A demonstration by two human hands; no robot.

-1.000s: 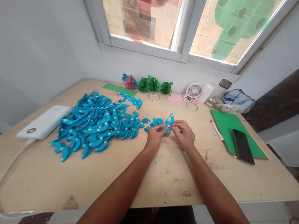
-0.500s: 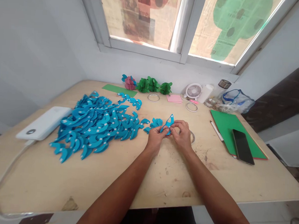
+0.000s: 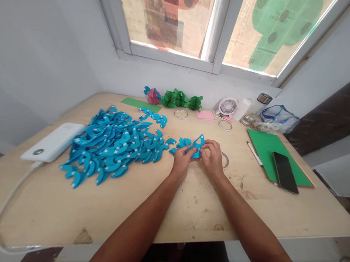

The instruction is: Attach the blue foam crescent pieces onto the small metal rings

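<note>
Between both hands, above the wooden table point(image 3: 125, 210), is a blue paper piece point(image 3: 198, 143) with white squares on it. My left hand point(image 3: 183, 159) pinches its left side, and my right hand point(image 3: 213, 156) pinches its right side with closed fingers. Just behind my left hand lies a small blue paper cluster point(image 3: 183, 142). A large heap of blue curved paper pieces point(image 3: 113, 140) spreads to the left. One tape roll point(image 3: 225, 160) sits beside my right hand, partly hidden by it.
A white power bank point(image 3: 52, 143) with a cable is at left. Behind stand green paper figures point(image 3: 180, 98), a pink one point(image 3: 153, 95), a small fan point(image 3: 228, 106) and a bottle point(image 3: 255, 107). At right, a phone point(image 3: 285, 172) lies on green sheets point(image 3: 266, 154), near a pen point(image 3: 254, 153).
The blue paper piece has turned slightly and shows more of its face between my fingers. Both hands stay nearly in place; the whole view has shifted a little.
</note>
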